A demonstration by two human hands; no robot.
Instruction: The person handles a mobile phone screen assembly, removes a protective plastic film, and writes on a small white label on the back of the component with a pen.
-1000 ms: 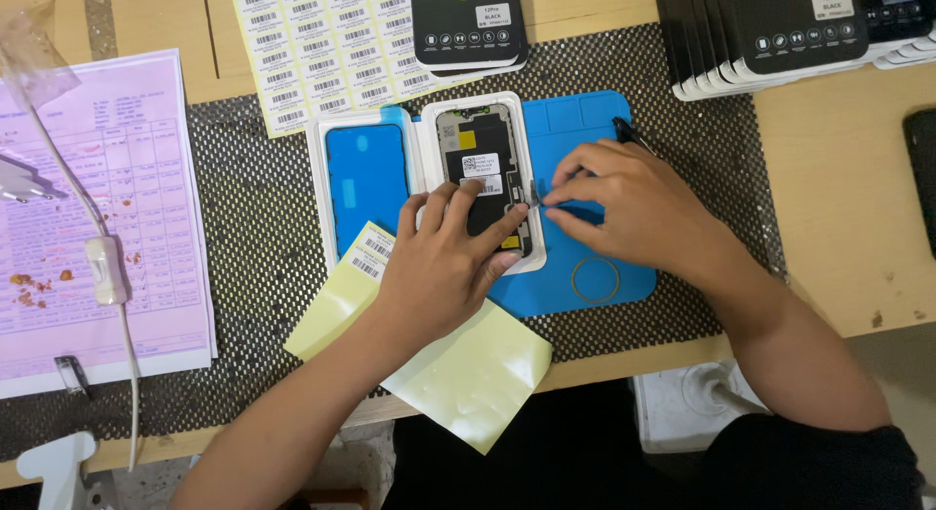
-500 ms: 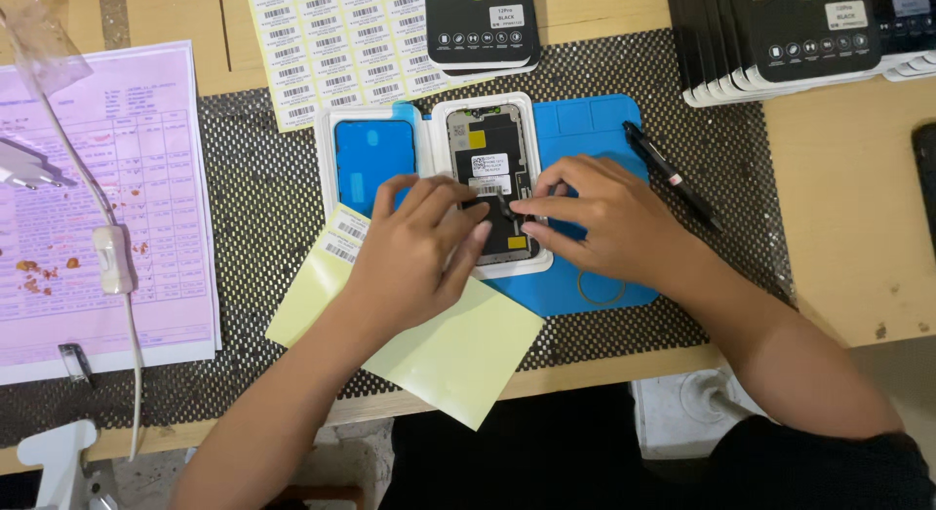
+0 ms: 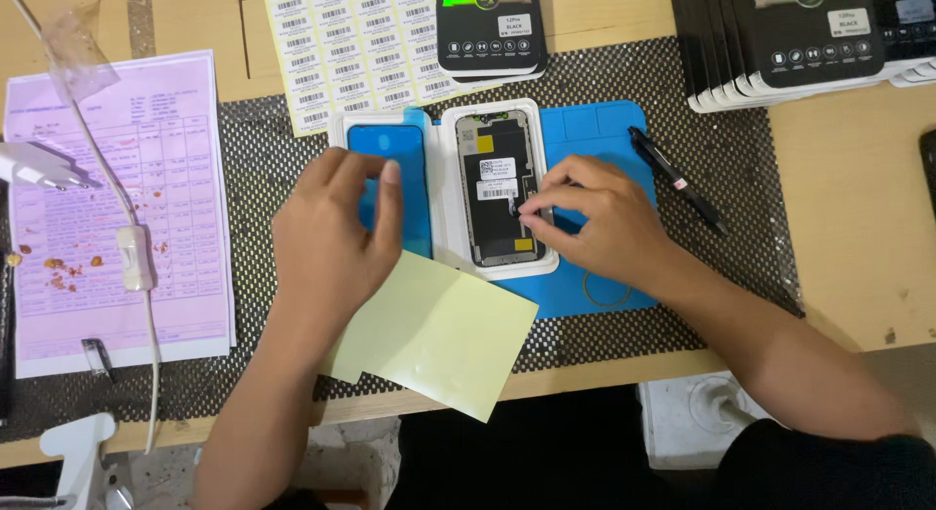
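Phone screen part lies back-up in a white tray on the blue mat, mid desk. Right hand pinches sthg tiny at its edge, too small to make out. Left hand flat, fingers loosely spread, w/ palm down, covers most of the blue frame sticker (its lower part hidden). Yellow sheets partly under left wrist, pen right of mat

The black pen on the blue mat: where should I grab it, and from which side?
Grip the black pen at mid-barrel, coming straight down from above. It lies flat and diagonal across the blue mat's right edge onto the mesh mat, with nothing touching it, so fingers can close across its narrow barrel. The right hand is nearest.
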